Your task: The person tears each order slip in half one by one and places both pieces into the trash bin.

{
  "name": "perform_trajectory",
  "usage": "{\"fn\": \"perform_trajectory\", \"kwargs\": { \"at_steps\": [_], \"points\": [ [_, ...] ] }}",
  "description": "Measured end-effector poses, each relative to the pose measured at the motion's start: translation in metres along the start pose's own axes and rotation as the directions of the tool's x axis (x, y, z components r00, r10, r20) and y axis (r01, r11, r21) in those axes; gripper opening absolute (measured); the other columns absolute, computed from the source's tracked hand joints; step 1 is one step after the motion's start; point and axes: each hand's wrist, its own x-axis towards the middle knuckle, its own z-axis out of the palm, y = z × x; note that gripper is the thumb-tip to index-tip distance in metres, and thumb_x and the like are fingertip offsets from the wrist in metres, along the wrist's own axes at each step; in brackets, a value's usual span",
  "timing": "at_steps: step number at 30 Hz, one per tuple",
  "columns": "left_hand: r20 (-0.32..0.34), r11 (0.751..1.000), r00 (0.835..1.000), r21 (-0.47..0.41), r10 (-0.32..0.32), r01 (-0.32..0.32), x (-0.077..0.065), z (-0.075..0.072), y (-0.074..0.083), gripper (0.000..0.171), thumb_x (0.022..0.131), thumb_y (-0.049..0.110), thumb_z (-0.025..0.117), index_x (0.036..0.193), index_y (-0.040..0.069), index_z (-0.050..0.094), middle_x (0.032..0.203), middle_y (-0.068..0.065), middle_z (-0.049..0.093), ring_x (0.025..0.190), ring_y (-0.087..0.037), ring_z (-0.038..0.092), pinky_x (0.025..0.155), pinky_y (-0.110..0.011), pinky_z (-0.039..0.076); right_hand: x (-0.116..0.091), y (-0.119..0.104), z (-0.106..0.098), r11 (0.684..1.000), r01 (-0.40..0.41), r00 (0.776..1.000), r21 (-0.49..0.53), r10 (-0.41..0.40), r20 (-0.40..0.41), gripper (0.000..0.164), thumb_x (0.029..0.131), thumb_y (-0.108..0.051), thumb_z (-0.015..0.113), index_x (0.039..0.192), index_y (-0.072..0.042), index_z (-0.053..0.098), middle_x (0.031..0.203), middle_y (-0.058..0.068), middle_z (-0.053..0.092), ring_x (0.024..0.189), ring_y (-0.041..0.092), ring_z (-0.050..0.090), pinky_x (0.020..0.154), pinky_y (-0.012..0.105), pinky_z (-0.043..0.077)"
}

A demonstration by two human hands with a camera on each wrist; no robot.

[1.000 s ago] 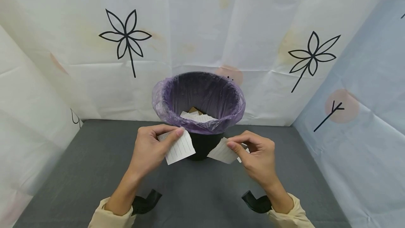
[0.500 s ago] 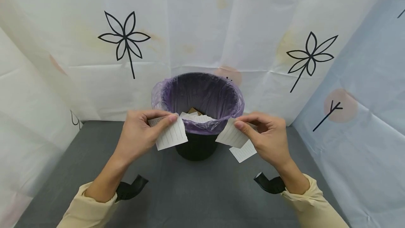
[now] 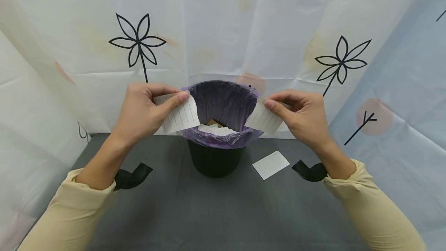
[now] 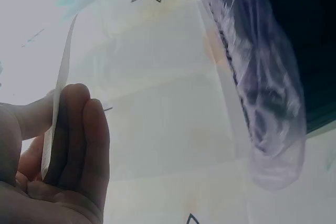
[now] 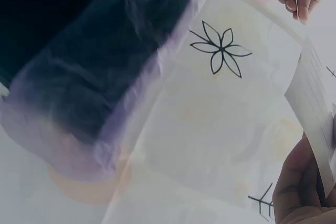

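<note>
My left hand [image 3: 143, 111] pinches a torn piece of lined paper [image 3: 182, 115] between thumb and fingers, at the left rim of the bin. Opposite it, my right hand [image 3: 301, 117] pinches another torn lined piece [image 3: 263, 118] by the right rim. The two pieces are apart, with ragged edges facing each other. Between and behind them stands a black bin [image 3: 216, 162] with a purple bag [image 3: 223, 139] folded over its rim. Scraps of lined paper [image 3: 217, 130] and a brown piece [image 3: 213, 122] lie inside. The left wrist view shows the left paper [image 4: 62, 72] edge-on.
On the grey table [image 3: 209, 212] a lined paper card [image 3: 271, 164] lies flat to the right of the bin. Behind the bin hangs a white cloth [image 3: 216, 22] printed with flowers. Cloth also closes off the left and right sides.
Both hands have risen from in front of the bin to its rim and moved farther apart, each keeping its paper piece. The card on the table has come fully into sight.
</note>
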Motion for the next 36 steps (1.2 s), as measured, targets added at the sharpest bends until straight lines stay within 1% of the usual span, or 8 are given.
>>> {"fn": "perform_trajectory", "kwargs": {
  "at_steps": [5,12,16,19,23,29,32,36],
  "points": [
    [0.025,0.999,1.000,0.035,-0.008,0.008,0.022,-0.001,0.001,0.016,0.091,0.017,0.078,0.096,0.002,0.081,0.090,-0.010,0.077,0.069,-0.014,0.066,0.056,-0.020,0.051,0.021,0.000,-0.004,0.997,-0.014,1.000,-0.069,0.015,0.008,0.008,0.085,0.011,0.076,0.093,0.009,0.076,0.086,0.005,0.075,0.069,0.013,0.068,0.066,0.020,0.055],
    [0.070,0.993,0.990,0.008,-0.120,0.120,0.049,0.007,0.003,0.021,0.093,0.022,0.076,0.101,0.003,0.081,0.101,-0.010,0.076,0.085,-0.017,0.065,0.065,-0.024,0.054,0.044,0.000,-0.001,0.993,-0.110,0.994,-0.047,0.111,0.019,0.013,0.089,0.000,0.077,0.097,0.010,0.076,0.087,0.000,0.075,0.075,0.013,0.070,0.070,0.022,0.056],
    [0.115,0.985,0.979,-0.029,-0.168,0.173,0.062,0.013,0.003,0.022,0.095,0.022,0.073,0.103,0.002,0.080,0.106,-0.011,0.074,0.093,-0.020,0.064,0.070,-0.027,0.055,0.057,0.002,0.006,0.991,-0.133,0.991,-0.027,0.134,0.025,0.014,0.090,0.000,0.076,0.099,0.010,0.075,0.090,0.007,0.076,0.078,0.013,0.071,0.073,0.023,0.057],
    [0.141,0.978,0.971,-0.056,-0.193,0.202,0.069,0.018,0.002,0.022,0.096,0.021,0.072,0.103,0.001,0.079,0.107,-0.013,0.074,0.092,-0.021,0.065,0.071,-0.028,0.055,0.064,0.006,0.011,0.986,-0.165,0.985,-0.023,0.166,0.048,0.015,0.092,-0.001,0.074,0.102,0.011,0.075,0.092,0.010,0.075,0.080,0.012,0.071,0.075,0.023,0.057],
    [0.159,0.968,0.962,-0.076,-0.223,0.237,0.079,0.022,-0.001,0.022,0.096,0.019,0.071,0.106,0.000,0.078,0.105,-0.013,0.074,0.088,-0.020,0.066,0.071,-0.028,0.054,0.072,0.012,0.016,0.976,-0.218,0.971,-0.026,0.219,0.092,0.017,0.094,-0.002,0.071,0.106,0.010,0.074,0.096,0.010,0.075,0.084,0.011,0.070,0.075,0.022,0.056],
    [0.176,0.960,0.951,-0.072,-0.253,0.269,0.092,0.025,-0.005,0.026,0.097,0.019,0.070,0.110,-0.003,0.076,0.105,-0.013,0.073,0.091,-0.020,0.063,0.074,-0.029,0.052,0.084,0.020,0.020,0.964,-0.247,0.959,-0.096,0.257,0.122,0.018,0.096,-0.009,0.069,0.108,0.003,0.076,0.099,0.008,0.076,0.084,0.012,0.068,0.072,0.022,0.053],
    [0.190,0.952,0.940,-0.067,-0.282,0.299,0.098,0.024,-0.005,0.028,0.098,0.020,0.069,0.113,-0.003,0.075,0.109,-0.013,0.072,0.096,-0.020,0.061,0.078,-0.031,0.051,0.091,0.021,0.022,0.961,-0.241,0.956,-0.134,0.259,0.135,0.019,0.097,-0.011,0.068,0.107,0.002,0.077,0.099,0.008,0.075,0.083,0.013,0.068,0.070,0.023,0.051],
    [0.213,0.933,0.915,-0.037,-0.342,0.358,0.105,0.024,-0.003,0.031,0.099,0.024,0.068,0.118,-0.001,0.074,0.117,-0.012,0.069,0.103,-0.020,0.059,0.084,-0.033,0.050,0.100,0.021,0.024,0.955,-0.260,0.946,-0.144,0.282,0.160,0.019,0.095,-0.008,0.069,0.108,0.003,0.076,0.100,0.008,0.075,0.084,0.013,0.069,0.071,0.024,0.051]
  ]
}}
